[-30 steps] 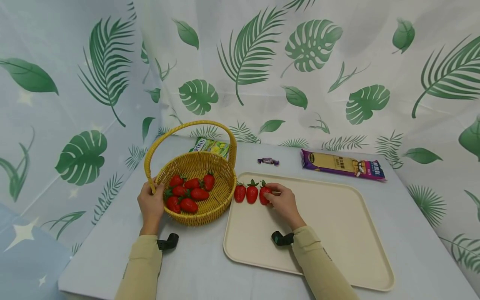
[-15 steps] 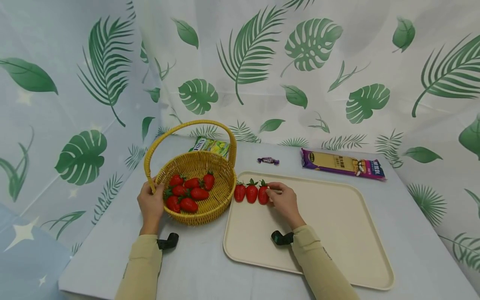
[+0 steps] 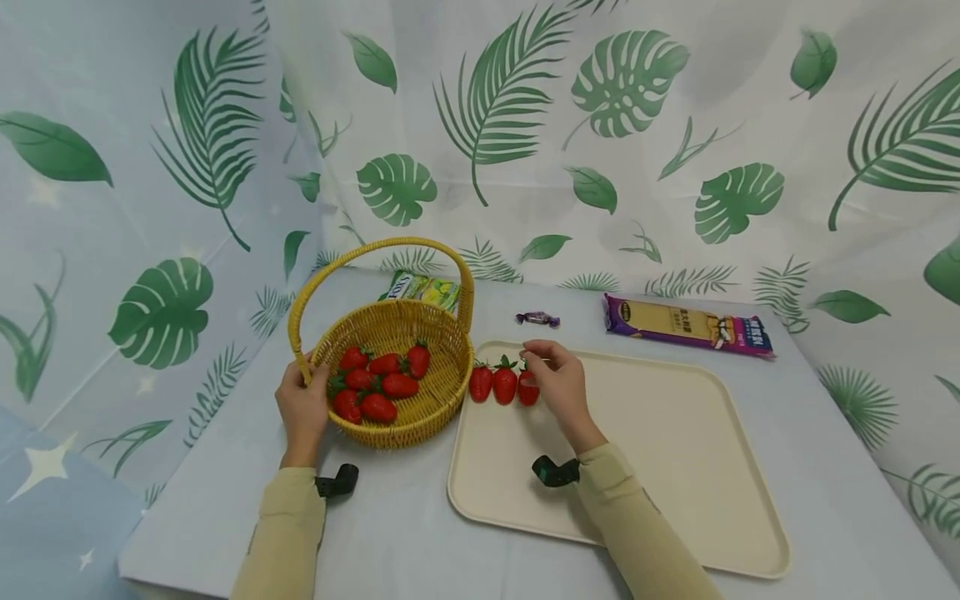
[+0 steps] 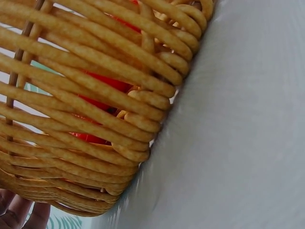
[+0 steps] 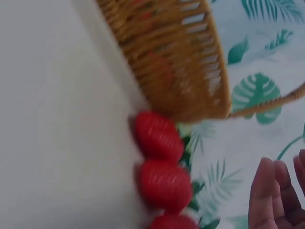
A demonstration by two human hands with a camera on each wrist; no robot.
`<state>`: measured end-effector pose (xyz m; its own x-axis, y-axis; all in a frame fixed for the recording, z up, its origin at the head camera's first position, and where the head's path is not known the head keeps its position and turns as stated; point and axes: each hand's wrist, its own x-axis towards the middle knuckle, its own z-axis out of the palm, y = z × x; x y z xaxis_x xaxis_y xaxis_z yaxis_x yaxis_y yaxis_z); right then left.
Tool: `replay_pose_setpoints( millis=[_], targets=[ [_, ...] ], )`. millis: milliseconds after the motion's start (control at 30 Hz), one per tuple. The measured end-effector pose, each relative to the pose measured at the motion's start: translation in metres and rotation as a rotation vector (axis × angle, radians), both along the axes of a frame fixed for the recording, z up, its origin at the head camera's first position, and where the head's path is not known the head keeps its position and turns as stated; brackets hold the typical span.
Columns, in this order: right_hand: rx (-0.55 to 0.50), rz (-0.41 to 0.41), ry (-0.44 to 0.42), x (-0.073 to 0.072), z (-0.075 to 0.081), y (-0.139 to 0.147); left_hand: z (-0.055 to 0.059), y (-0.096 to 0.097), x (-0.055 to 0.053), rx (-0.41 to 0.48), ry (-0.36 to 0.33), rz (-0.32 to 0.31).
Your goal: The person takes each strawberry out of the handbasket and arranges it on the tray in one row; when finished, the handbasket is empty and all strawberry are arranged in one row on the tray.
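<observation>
My left hand (image 3: 302, 412) grips the left rim of a yellow wicker basket (image 3: 397, 435), near the foot of its tall handle. Several red strawberries (image 3: 378, 408) lie inside. In the left wrist view the woven wall (image 4: 71, 112) fills much of the frame, with my fingertips (image 4: 40, 214) at its lower edge. Three strawberries stand side by side on a beige tray (image 3: 637, 475), leaves toward the back: left (image 3: 481, 384), middle (image 3: 505, 387), right (image 3: 527, 392). My right hand (image 3: 562, 390) hovers by the right one; the right wrist view shows its fingers (image 5: 263, 191) extended, holding nothing.
Behind the basket lies a green snack packet (image 3: 426, 290). A purple wrapped candy (image 3: 537, 318) sits beyond the tray, and a long purple and yellow pasta packet (image 3: 686, 323) is at the back right. A leaf-printed curtain (image 3: 495, 167) closes off the back.
My right hand has let go of the rightmost strawberry and lifted slightly up and away from it. The left hand and the basket have stayed in place.
</observation>
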<state>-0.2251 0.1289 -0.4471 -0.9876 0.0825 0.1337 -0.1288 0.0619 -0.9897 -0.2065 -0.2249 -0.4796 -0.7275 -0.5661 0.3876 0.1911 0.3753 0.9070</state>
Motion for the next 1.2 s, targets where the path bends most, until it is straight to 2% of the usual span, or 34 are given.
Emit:
replay_pose_setpoints(
  millis=[167, 333, 533, 733, 933, 1133, 1200],
  targets=[
    [-0.035, 0.182, 0.034, 0.003, 0.019, -0.026, 0.000, 0.001, -0.001, 0.004, -0.001, 0.012],
    [0.019, 0.326, 0.050, 0.001, 0.028, -0.056, 0.001, 0.000, 0.000, -0.004, 0.000, 0.017],
    [0.112, 0.461, 0.054, -0.002, 0.026, -0.092, 0.000, 0.000, 0.000, -0.001, -0.016, 0.006],
    [0.190, 0.521, 0.078, -0.007, 0.022, -0.122, 0.000, 0.000, 0.000, -0.010, -0.018, 0.003],
    [0.283, 0.613, 0.011, -0.015, 0.021, -0.143, 0.002, -0.001, -0.001, -0.002, -0.014, 0.006],
    [0.222, 0.787, -0.205, -0.025, 0.018, -0.153, 0.000, -0.001, -0.002, -0.004, -0.030, 0.000],
    [0.233, 0.814, -0.229, -0.027, 0.016, -0.155, -0.001, -0.001, -0.001, -0.003, -0.031, 0.001]
  ],
)
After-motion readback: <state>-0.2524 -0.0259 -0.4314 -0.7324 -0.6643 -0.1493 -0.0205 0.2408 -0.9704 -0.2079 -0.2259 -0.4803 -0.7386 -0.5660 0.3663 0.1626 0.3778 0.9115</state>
